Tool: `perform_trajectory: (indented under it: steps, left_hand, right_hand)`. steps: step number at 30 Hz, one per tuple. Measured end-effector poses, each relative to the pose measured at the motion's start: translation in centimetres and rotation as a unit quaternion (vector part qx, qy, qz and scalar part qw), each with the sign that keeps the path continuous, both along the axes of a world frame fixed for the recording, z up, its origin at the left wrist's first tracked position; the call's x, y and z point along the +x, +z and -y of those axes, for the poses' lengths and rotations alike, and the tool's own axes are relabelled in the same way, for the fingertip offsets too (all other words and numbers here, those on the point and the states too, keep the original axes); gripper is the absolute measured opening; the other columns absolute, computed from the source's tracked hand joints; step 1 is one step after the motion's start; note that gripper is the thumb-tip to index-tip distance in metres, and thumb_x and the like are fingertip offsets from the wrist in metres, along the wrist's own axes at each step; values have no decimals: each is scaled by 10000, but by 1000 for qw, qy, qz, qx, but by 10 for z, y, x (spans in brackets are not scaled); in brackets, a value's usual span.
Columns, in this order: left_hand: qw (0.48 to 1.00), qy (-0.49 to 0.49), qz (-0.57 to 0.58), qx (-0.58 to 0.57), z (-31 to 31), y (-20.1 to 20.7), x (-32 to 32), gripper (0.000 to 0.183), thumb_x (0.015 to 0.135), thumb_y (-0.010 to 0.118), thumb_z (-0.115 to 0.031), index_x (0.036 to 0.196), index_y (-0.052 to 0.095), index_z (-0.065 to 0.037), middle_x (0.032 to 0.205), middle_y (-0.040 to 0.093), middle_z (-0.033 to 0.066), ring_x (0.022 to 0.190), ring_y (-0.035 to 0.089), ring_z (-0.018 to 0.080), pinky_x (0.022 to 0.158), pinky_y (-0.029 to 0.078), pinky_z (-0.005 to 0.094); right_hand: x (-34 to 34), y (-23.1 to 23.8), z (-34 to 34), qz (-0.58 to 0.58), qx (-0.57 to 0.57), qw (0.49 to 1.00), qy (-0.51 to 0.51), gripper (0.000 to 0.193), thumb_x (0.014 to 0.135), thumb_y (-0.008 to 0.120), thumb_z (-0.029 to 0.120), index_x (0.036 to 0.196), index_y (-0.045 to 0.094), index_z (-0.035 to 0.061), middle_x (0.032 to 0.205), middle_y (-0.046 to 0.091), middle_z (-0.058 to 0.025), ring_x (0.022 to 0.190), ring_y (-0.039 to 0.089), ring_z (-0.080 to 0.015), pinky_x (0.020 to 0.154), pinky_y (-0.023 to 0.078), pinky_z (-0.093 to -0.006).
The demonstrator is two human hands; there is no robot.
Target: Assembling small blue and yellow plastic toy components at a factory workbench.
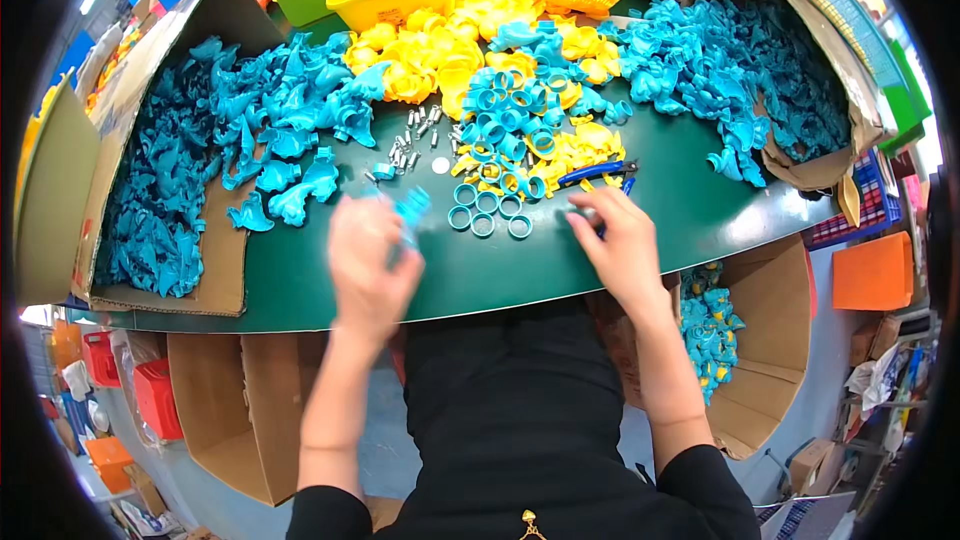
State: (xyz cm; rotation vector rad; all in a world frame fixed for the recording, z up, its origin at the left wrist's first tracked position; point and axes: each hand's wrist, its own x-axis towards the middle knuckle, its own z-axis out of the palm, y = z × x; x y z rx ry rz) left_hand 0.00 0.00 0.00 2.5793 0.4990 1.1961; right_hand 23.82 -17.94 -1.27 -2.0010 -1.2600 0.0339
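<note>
Reading the clock from the small group of blue rings (486, 213) standing on the green surface (470, 275), the left hand (370, 255) is at eight o'clock, smeared by motion. A blurred blue piece (411, 208) shows at its fingers; I cannot tell whether they grip it. The right hand (622, 245) is between three and four o'clock, thumb and forefinger curved toward each other with a narrow gap — whether anything is pinched there I cannot tell.

Just beyond the right fingertips, between two and three o'clock, lie blue-handled pliers (598, 173). Small metal parts (403, 152) are scattered at ten o'clock, with a white disc (441, 166) nearer the rings. Yellow pieces (430, 55) heap up toward twelve, more rings lying among them.

A heap of blue pieces (165, 190) fills the carton at nine o'clock (225, 260), another heap (690, 70) spreads at two, and a yellow bowl (375, 5) sits at eleven.
</note>
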Motion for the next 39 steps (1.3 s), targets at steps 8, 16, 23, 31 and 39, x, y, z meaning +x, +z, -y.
perform_trajectory:
  steps: [8, 16, 23, 31, 39]
  left_hand:
    - [991, -29, -113, -60, 85, -20, 17, 231, 735, 751, -52, 940, 646, -49, 936, 612, 71, 915, 600, 259, 875, 472, 449]
    - [990, -39, -132, -33, 95, -18, 21, 244, 731, 753, 16, 955, 690, -57, 970, 655, 56, 1061, 589, 305, 869, 499, 414]
    - [990, -48, -95, -91, 86, -30, 24, 220, 727, 785, 9, 929, 713, -45, 1017, 686, 69, 1145, 580, 341, 833, 546, 397]
    - [991, -61, -90, -84, 89, -31, 24, 222, 742, 778, -9, 945, 699, -51, 1033, 684, 70, 1122, 604, 334, 797, 561, 382]
    - [990, -42, -103, -89, 94, -21, 25, 224, 725, 786, -5, 930, 710, -54, 1008, 693, 55, 1109, 608, 327, 827, 554, 391]
  right_hand:
    - [14, -2, -41, 102, -6, 995, 10, 248, 850, 710, 63, 1090, 728, 126, 917, 596, -59, 838, 627, -235, 702, 512, -353]
    - [42, -3, -27, 73, 2, 997, 38, 141, 820, 710, 7, 956, 696, 43, 869, 635, -75, 851, 635, -241, 729, 515, -345]
    - [43, 6, -22, 144, 20, 989, -3, 151, 827, 716, 35, 978, 702, 43, 907, 617, -65, 896, 623, -248, 751, 508, -364]
    - [23, -6, -34, 119, -10, 993, -19, 135, 821, 740, 82, 951, 704, 69, 876, 631, -45, 845, 608, -249, 715, 500, -364]
    - [-1, 11, -3, -32, -16, 999, 8, 202, 839, 616, -40, 1013, 677, 42, 809, 581, -65, 724, 580, -222, 676, 484, -338]
